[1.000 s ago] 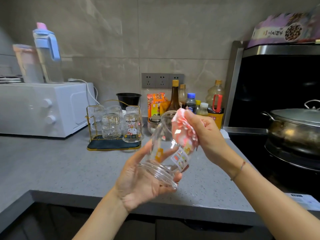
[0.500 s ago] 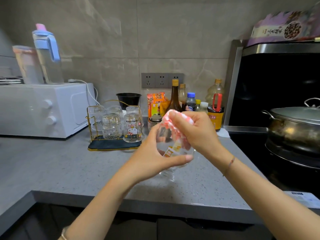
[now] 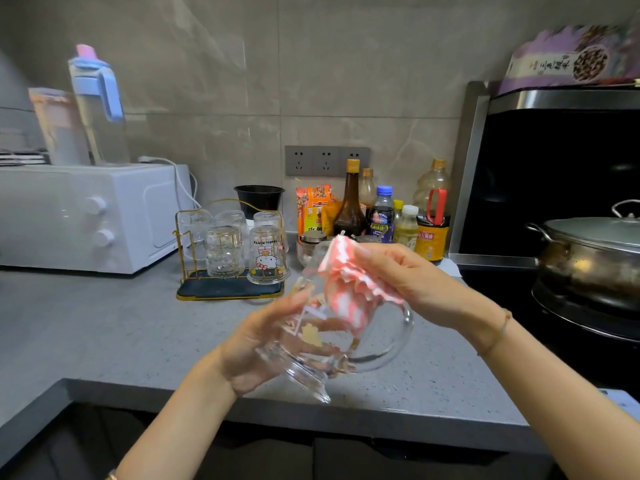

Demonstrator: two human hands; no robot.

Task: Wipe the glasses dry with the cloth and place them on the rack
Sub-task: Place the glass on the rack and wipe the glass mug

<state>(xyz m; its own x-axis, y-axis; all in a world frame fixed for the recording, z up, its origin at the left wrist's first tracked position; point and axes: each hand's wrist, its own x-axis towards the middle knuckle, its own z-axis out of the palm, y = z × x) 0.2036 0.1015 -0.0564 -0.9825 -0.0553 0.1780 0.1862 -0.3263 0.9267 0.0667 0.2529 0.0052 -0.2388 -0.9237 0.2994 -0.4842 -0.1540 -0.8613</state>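
Observation:
My left hand [image 3: 258,344] grips a clear printed glass [image 3: 332,341] from its left side, tilted with its thick base toward me and its mouth up to the right. My right hand [image 3: 412,282] pinches a pink-and-white cloth [image 3: 349,289] and has it stuffed into the glass's mouth. Both hands hover above the grey counter [image 3: 114,327]. Further back on the left stands the gold wire rack [image 3: 228,268] on its dark tray, holding several upturned glasses, one with a cartoon print [image 3: 268,258].
A white microwave [image 3: 86,216] with jugs on top fills the back left. Sauce bottles [image 3: 381,213] and a black bowl line the wall behind the rack. On the right a steel pot [image 3: 592,258] sits on the stove under a black hood.
The glass has been turned in my left hand, its base now swung toward me. My right hand has shifted the cloth to the right and pushed it deeper into the mouth.

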